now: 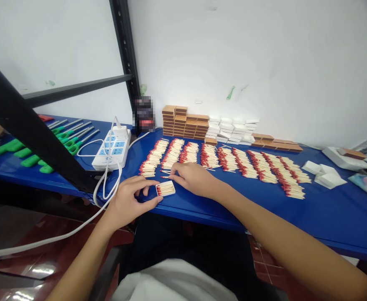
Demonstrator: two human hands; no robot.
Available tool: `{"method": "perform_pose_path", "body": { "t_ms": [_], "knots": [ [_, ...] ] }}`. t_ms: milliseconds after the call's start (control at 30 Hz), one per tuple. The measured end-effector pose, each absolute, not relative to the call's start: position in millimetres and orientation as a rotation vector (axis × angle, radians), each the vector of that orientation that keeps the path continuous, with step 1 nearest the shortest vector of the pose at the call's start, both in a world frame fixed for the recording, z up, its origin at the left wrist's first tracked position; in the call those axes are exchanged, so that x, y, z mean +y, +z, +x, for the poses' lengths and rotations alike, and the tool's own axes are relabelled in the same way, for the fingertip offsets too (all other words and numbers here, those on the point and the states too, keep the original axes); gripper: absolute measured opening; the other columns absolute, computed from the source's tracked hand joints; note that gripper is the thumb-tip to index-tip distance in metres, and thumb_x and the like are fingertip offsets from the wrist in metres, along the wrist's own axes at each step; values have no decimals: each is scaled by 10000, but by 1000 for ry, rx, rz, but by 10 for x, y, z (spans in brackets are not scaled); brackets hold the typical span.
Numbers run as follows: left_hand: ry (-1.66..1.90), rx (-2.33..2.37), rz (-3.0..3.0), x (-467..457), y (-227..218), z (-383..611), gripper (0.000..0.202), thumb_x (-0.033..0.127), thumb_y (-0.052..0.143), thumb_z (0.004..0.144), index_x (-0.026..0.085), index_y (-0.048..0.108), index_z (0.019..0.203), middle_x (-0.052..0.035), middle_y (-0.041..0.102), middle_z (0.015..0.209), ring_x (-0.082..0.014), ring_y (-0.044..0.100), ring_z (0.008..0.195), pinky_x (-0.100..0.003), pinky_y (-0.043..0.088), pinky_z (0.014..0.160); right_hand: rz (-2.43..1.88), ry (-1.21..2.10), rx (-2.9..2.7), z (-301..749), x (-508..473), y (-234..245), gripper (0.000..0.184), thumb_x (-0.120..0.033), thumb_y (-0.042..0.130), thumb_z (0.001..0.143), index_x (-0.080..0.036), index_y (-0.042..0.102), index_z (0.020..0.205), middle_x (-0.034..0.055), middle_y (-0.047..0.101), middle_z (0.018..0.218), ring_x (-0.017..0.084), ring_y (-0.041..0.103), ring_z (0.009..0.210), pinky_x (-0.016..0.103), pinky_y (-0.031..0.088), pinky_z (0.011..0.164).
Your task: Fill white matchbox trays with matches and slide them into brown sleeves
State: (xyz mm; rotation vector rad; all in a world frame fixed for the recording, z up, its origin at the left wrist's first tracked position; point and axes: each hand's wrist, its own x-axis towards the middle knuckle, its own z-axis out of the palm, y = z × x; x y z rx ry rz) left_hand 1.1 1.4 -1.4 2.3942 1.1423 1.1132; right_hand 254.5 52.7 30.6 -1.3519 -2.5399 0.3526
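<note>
My left hand [130, 200] grips a small open white matchbox tray [165, 188] filled with red-tipped matches, at the near edge of the blue table [312, 209]. My right hand [193, 177] rests just right of the tray, fingers curled, pinching at a few loose matches [165, 172] that lie on the table. Beyond both hands run long rows of red-tipped matches [227, 161].
Brown matchbox sleeves [185, 122] and white trays [233, 129] are stacked against the wall. A white power strip [113, 148] with its cable lies at left, beside green-handled tools [61, 138]. Loose white trays [326, 174] lie at right. A black shelf strut [29, 129] crosses the left.
</note>
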Motion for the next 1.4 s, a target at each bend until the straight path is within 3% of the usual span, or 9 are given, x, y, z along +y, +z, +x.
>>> {"method": "perform_pose_path", "body": {
  "t_ms": [467, 1133, 1400],
  "knots": [
    [1115, 1136, 2398, 12, 11, 19, 255, 332, 856, 904, 222, 818, 1131, 31, 602, 743, -118, 505, 656, -251, 429, 609, -1035, 685, -2529, 2650, 399, 484, 123, -284, 664, 1037, -186, 711, 979, -48, 509, 699, 127, 454, 642, 279, 267, 647],
    [1109, 1148, 2403, 6, 11, 25, 257, 348, 851, 911, 219, 819, 1131, 28, 601, 742, -121, 515, 658, -258, 434, 625, -969, 744, -2514, 2645, 416, 436, 92, -249, 686, 987, -188, 705, 921, -71, 448, 662, 121, 420, 614, 275, 288, 638],
    [1104, 1116, 2443, 7, 13, 8, 273, 343, 848, 916, 221, 816, 1158, 27, 604, 749, -124, 513, 666, -258, 431, 635, -965, 745, -2424, 2599, 414, 392, 87, -282, 674, 994, -200, 703, 997, -84, 438, 658, 112, 410, 600, 267, 296, 641]
  ]
}}
